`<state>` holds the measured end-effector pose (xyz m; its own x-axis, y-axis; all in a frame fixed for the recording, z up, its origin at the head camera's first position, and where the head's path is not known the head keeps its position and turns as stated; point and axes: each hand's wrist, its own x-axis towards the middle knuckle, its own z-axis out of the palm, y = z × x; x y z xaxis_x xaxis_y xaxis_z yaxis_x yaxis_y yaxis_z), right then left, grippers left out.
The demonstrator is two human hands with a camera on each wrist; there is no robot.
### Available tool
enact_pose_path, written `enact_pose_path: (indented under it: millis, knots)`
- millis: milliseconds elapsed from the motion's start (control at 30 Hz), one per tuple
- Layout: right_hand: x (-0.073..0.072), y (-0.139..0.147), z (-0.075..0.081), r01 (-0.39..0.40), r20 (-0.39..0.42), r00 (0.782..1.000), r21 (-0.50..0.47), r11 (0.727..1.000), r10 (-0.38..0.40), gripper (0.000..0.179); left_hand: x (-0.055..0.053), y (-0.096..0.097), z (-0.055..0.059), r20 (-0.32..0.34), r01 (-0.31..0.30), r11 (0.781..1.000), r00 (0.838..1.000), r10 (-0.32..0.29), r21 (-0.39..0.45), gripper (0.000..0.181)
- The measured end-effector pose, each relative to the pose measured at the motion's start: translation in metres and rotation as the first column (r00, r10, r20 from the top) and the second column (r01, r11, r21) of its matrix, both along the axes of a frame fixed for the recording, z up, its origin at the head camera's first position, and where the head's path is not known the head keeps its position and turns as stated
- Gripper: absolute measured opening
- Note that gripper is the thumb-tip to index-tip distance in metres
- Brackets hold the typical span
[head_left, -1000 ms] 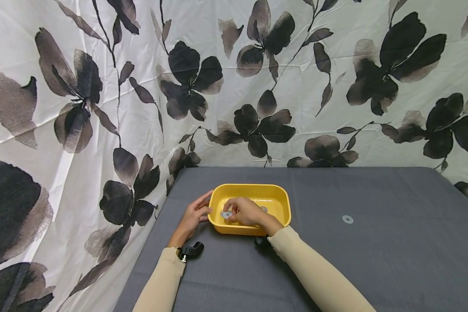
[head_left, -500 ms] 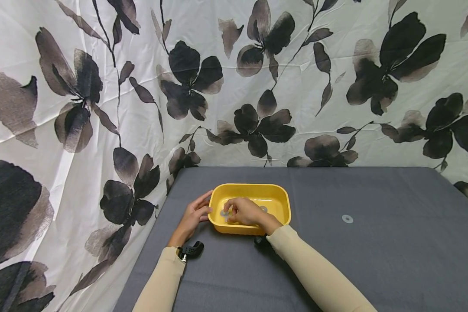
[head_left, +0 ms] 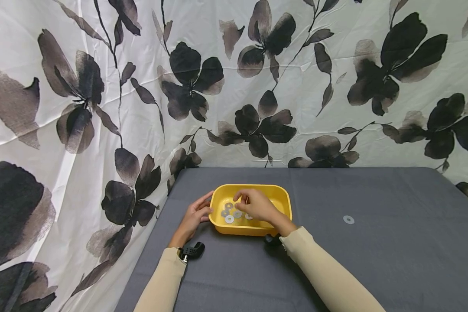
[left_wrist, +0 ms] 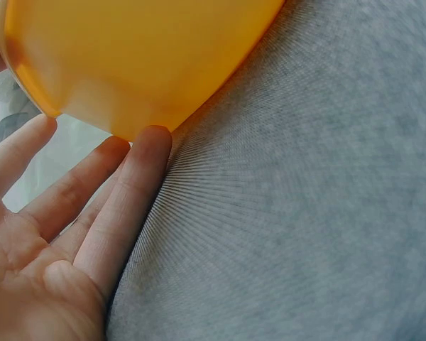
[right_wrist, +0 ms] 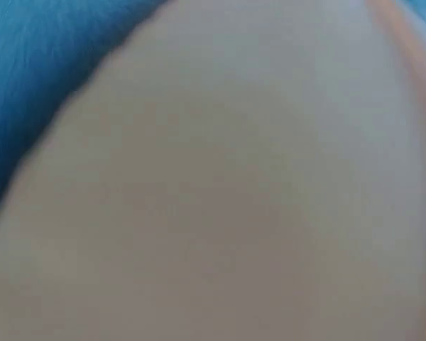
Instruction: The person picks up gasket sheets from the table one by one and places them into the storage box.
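Observation:
A yellow plastic bin rests on the table, with several flat grey washers on its floor, mostly toward the left. My left hand reaches its left end; in the left wrist view the fairly straight fingers touch the outer wall of the bin. Over the bin's middle hovers my right hand, fingers bent and apart from the thumb, no washer showing between them. One washer is partly covered by that hand. The right wrist view is mostly filled by a blurred pale surface.
A single washer lies on the grey cloth-covered table, right of the bin. Behind the table hangs a white curtain with dark flowers. Each wrist wears a black camera mount, such as the left mount.
My right hand has lifted and shifted right from the bin's left part, uncovering several washers on its floor. My left hand stays at the bin's left end.

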<state>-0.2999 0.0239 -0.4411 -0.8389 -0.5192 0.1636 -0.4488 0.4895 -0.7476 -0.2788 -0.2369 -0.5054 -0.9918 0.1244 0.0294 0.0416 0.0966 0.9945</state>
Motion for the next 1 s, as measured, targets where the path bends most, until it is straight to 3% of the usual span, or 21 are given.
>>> enact_pose_path:
  millis: [200, 433, 600, 733, 1000]
  knots:
    - [0.005, 0.054, 0.019, 0.015, -0.067, 0.998, -0.070, 0.997, -0.020, 0.012, 0.000, 0.000, 0.001, -0.010, 0.015, 1.000, 1.000, -0.015, 0.004, 0.063]
    - [0.002, 0.136, 0.022, 0.126, -0.120, 0.984, -0.058, 0.990, -0.133, 0.014, 0.000, -0.001, 0.000, -0.006, 0.015, 1.000, 1.000, -0.015, 0.014, 0.062]
    - [0.000, 0.200, 0.017, 0.222, -0.089, 0.972, 0.033, 0.975, -0.218, 0.021, 0.000, -0.001, -0.001, -0.005, 0.016, 1.000, 1.000, -0.016, 0.011, 0.062]
    - [-0.001, 0.248, 0.014, 0.248, -0.050, 0.969, 0.126, 0.960, -0.244, 0.028, 0.001, -0.001, -0.002, -0.002, 0.016, 1.000, 1.000, -0.016, 0.009, 0.062]
    - [-0.006, 0.296, 0.000, 0.130, 0.103, 0.982, 0.244, 0.961, -0.159, 0.036, 0.000, -0.001, -0.003, -0.012, 0.021, 1.000, 1.000, -0.021, 0.013, 0.062]
